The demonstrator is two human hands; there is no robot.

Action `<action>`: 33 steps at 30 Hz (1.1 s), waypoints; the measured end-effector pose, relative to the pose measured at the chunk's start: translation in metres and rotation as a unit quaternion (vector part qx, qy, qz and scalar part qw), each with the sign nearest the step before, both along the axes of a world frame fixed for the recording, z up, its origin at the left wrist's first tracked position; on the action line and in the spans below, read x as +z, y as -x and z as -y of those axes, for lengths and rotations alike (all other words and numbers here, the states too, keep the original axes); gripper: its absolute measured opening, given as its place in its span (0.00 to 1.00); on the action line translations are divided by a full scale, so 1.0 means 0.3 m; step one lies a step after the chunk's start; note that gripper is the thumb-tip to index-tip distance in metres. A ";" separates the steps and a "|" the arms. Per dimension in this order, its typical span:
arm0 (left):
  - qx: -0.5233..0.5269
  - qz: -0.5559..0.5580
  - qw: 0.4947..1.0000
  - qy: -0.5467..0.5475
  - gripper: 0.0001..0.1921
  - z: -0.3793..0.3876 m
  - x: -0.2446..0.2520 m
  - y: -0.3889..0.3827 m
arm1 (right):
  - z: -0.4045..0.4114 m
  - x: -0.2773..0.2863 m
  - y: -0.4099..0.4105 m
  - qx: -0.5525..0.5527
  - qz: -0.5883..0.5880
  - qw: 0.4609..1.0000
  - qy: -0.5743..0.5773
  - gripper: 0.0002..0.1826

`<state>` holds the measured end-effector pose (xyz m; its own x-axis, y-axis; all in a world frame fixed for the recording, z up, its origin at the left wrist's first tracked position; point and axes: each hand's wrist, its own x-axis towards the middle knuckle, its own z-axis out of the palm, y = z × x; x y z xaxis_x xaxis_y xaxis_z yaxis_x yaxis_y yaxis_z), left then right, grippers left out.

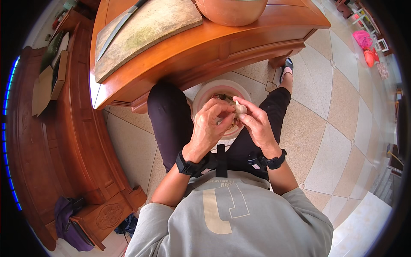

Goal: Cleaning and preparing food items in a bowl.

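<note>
A pale garlic bulb [240, 108] with a short stem is held between the thumb and fingers of my right hand [258, 125]. My left hand [207, 125] meets it from the left, its thumb and index fingertips pinched against the bulb's side. Whether a bit of skin is caught between those fingertips is too small to tell. Both hands are above a round whitish bucket [205, 88] with a pink band, which stands on the floor between my knees. Dry peelings and scraps [223, 96] show inside it, partly hidden by my hands.
Ahead, a wooden table [192, 61] carries a worn cutting board [154, 29], a long knife [117, 33] and a terracotta-coloured basin [232, 13]. A carved wooden bench [74, 144] runs along the left, with an open cardboard box [48, 83] on it. Plastic bags [362, 38] lie far right.
</note>
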<state>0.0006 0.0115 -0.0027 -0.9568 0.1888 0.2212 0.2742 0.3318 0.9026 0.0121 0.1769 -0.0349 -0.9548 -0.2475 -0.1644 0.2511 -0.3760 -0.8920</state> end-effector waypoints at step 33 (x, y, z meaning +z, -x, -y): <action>-0.004 0.005 1.000 -0.004 0.09 -0.001 0.000 -0.003 | -0.002 -0.015 -0.004 0.014 0.020 0.999 0.023 0.23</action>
<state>0.0016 0.0119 -0.0029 -0.9573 0.1953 0.2131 0.2678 0.3221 0.9080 0.0134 0.1775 -0.0394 -0.9401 -0.2825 -0.1908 0.2979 -0.4090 -0.8626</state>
